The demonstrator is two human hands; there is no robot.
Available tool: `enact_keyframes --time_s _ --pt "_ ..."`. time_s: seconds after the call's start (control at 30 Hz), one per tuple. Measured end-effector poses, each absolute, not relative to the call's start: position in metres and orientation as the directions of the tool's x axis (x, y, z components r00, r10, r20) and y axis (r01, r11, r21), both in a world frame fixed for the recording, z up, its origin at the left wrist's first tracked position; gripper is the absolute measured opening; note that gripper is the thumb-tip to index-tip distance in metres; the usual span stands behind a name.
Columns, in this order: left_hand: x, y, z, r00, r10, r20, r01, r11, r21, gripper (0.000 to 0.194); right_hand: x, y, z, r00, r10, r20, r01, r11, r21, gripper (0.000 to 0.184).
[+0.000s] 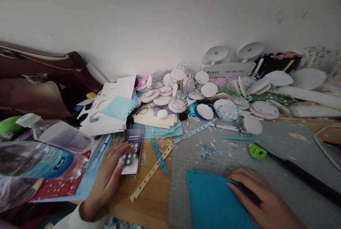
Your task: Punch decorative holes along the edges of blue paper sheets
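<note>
My left hand lies over a smartphone whose screen shows a number keypad. Its fingers are stretched out, and the fingertips rest on or just above the screen. At the lower right, my right hand is closed around a dark, slim tool whose kind I cannot make out. The fingertips of that hand are at the upper right edge of a blue sheet, which has small holes along its left and top edges. Between the hands, a blue punched strip crosses a cream punched strip.
A grey cutting mat carries blue paper scraps, a green punch and a long black tool. Plastic bottles lie at the left. White discs are piled along the wall, beside white card and light-blue sheets.
</note>
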State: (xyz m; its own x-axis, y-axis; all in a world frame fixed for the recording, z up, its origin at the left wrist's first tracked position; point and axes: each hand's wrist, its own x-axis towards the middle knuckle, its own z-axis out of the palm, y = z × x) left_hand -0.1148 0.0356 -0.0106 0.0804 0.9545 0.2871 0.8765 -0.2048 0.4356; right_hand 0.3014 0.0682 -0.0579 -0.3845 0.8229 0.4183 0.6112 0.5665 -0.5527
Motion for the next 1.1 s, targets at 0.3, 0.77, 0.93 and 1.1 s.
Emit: enact_keyframes --time_s 0.3,0.77,0.93,1.1 --pt "-0.117 0.038 -0.013 0.131 0.937 0.323 0.889 -0.256 0.379 0.041 0.302 0.068 -0.059 -0.392 0.821 0.414 0.608 0.569 -0.553 0.009" --pt "-0.011 0.037 0.002 0.406 0.849 0.339 0.735 -0.524 0.431 0.028 0.301 0.066 -0.058 -0.408 0.785 0.466 0.603 0.615 -0.508 0.016" --pt "0.046 0.052 -0.011 0.578 0.785 0.222 0.73 -0.619 0.29 0.031 0.3 0.065 -0.054 -0.451 0.744 0.493 0.572 0.665 -0.48 0.015" --pt "0.053 0.063 -0.017 0.674 0.725 0.142 0.702 -0.688 0.183 0.011 0.3 0.063 -0.058 -0.461 0.725 0.511 0.598 0.68 -0.425 0.016"
